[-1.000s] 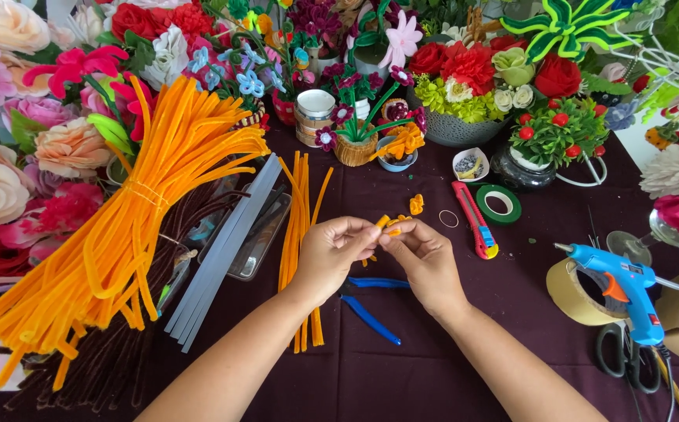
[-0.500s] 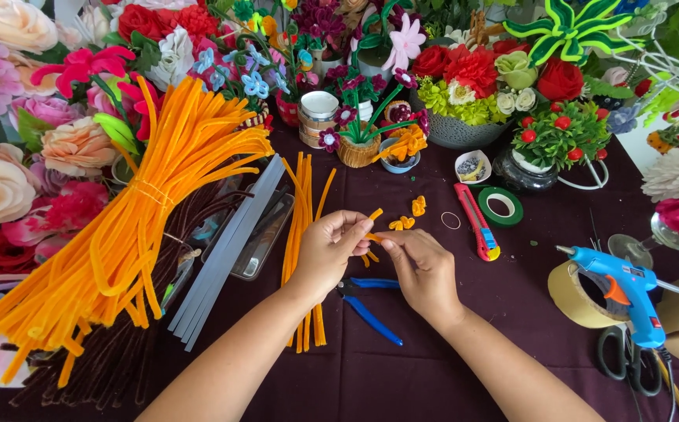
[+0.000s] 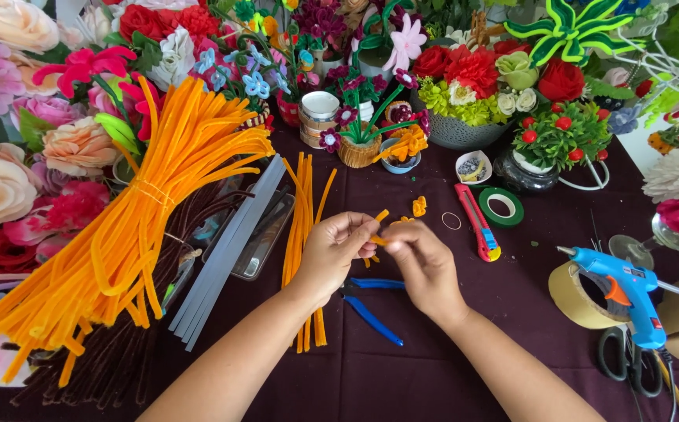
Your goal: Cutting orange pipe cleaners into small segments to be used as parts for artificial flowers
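Head view, left hand [image 3: 338,254] and right hand [image 3: 425,262], both grips pinching fuzzy orange pipe cleaner [image 3: 379,228], apparently bent.

Orange pipe cleaner [image 3: 380,228] mostly hidden by fingers [image 3: 359,234]; scissors [image 3: 628,363] cut off.

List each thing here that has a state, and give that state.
left hand: pinching the orange pipe cleaner piece
right hand: fingertips on the same piece
blue-handled pliers: lying on the cloth, unheld
glue gun: standing, unheld
orange bundle: tied
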